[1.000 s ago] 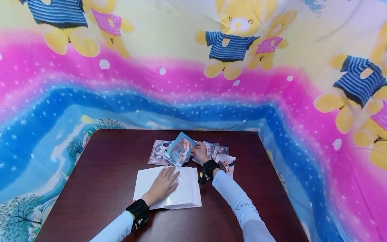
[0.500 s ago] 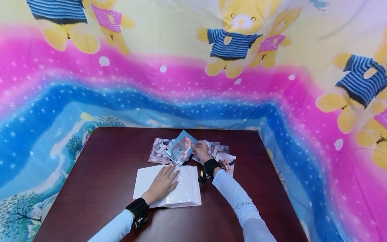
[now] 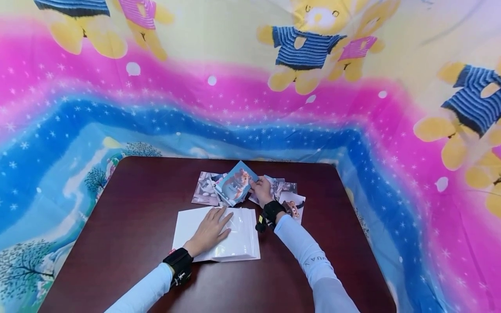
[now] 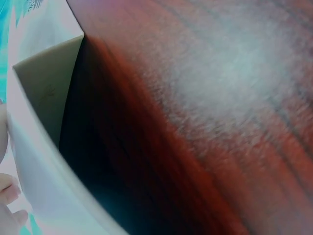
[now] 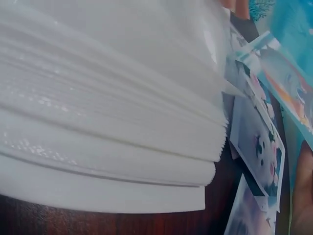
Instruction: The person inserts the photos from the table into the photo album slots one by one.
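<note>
An open photo album with white pages and clear sleeves lies on the table. My left hand rests on it with fingers spread and extended. Beyond the album's far edge, my right hand pinches the right edge of a blue photo of a cartoon animal. That photo is tilted, above other photos. In the left wrist view, the album's edge curves up off the wood, with a few fingertips at the left border. The right wrist view has the stacked album sleeves close by and the held photo at right.
Several photos lie loosely spread behind the album, among them a greyish one on the left and a white one with a bear on the right. The dark red wooden table meets a bear-patterned cloth at its back and sides.
The head view has tipped slightly downward, so everything sits higher in it, apart from the arms' near ends. Both hands and the held photo keep nearly the same places over the table.
</note>
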Tool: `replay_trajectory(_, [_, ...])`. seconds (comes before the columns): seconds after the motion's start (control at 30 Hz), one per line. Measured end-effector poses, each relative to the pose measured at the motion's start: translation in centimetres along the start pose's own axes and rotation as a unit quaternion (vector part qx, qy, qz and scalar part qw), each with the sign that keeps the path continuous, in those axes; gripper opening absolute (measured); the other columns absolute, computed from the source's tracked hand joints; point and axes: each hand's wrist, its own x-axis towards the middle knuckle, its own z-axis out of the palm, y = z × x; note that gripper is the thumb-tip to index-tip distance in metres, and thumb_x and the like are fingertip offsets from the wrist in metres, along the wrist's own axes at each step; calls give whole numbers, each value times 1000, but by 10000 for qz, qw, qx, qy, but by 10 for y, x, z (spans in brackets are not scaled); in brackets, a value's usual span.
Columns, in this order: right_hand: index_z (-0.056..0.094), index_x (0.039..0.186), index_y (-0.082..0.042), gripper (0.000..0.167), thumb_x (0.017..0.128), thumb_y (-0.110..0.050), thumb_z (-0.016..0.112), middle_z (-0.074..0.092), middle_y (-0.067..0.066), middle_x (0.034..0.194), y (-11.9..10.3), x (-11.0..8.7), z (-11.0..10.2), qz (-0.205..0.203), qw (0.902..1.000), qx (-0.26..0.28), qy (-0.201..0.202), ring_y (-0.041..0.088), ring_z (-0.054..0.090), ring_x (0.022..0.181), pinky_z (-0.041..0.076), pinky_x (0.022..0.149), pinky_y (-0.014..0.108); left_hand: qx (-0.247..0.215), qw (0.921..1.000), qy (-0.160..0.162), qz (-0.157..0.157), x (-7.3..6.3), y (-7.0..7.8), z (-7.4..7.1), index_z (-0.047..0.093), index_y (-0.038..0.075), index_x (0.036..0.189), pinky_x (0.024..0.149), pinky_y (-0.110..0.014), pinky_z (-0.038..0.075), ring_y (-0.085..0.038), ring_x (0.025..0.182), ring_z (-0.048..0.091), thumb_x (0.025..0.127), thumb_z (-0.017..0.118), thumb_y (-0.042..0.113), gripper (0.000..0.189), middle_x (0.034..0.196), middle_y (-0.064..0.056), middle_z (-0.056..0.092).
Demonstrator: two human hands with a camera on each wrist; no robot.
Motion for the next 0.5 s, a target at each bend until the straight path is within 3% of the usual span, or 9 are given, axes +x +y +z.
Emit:
replay_trajectory(0.13, [50, 127, 9, 29, 99, 1, 55, 58, 18, 97, -5, -5, 1, 169, 9997, 15, -200, 34, 62, 91, 42, 100, 60, 14, 10000, 13, 54, 3, -1, -1, 60, 0, 132, 106, -55, 35, -41, 117, 49, 90, 71, 26, 50, 137, -30, 50])
replay_trajectory(0.23, [53, 124, 6, 25, 99, 0, 56, 57, 10, 89, 2, 1, -1, 101, 9997, -119, -195, 22, 61, 80, 44, 97, 60, -7, 10000, 39, 30, 3, -1, -1, 60, 0, 132, 106, -56, 34, -41, 117, 49, 90, 72, 25, 50, 137, -30, 51])
replay_trajectory(0.4, [55, 113, 2, 14, 100, -1, 56, 55, 6, 83, 11, 7, -7, -221, 9986, -430, -197, 17, 54, 74, 47, 83, 54, -92, 9999, -73, -87, 2, -1, -2, 57, 2, 136, 107, -58, 32, -41, 122, 47, 92, 70, 25, 52, 139, -29, 49])
replay_trajectory(0.5, [52, 114, 3, 15, 100, 0, 55, 45, 4, 79, 11, 7, -8, -385, 9972, -542, -355, 17, 42, 69, 38, 71, 45, -205, 9996, -148, -99, 1, 0, -2, 55, 1, 138, 108, -61, 30, -42, 127, 45, 93, 68, 24, 53, 141, -28, 48])
